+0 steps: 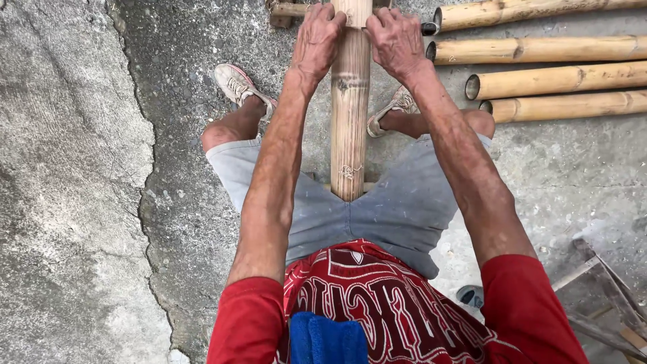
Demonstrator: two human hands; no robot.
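Nearest the camera is a blue cloth [327, 340] lying against a red printed shirt [377, 303], with red sleeves on both arms. Below that in view come grey shorts [397, 209] and bent bare knees spread to either side. Between the thighs sits the near end of a thick bamboo pole [350, 128], which runs straight away from the body and looks to rest on a thin wooden piece at the lap. The pole is pale tan with a dark node ring partway along. Farther out, the feet in worn light sneakers [239, 84] rest on rough grey concrete [81, 202], one on each side of the pole; a long crack runs down the concrete to the left. At the far end, the left hand [317, 40] is closed around the pole's left side and the right hand [396, 42] is closed around its right side, both gripping it with fingers curled over the top. To the right lie four thinner bamboo poles [559, 67], stacked side by side, well apart from the hands. Wooden scraps [606, 290] lie at the lower right.
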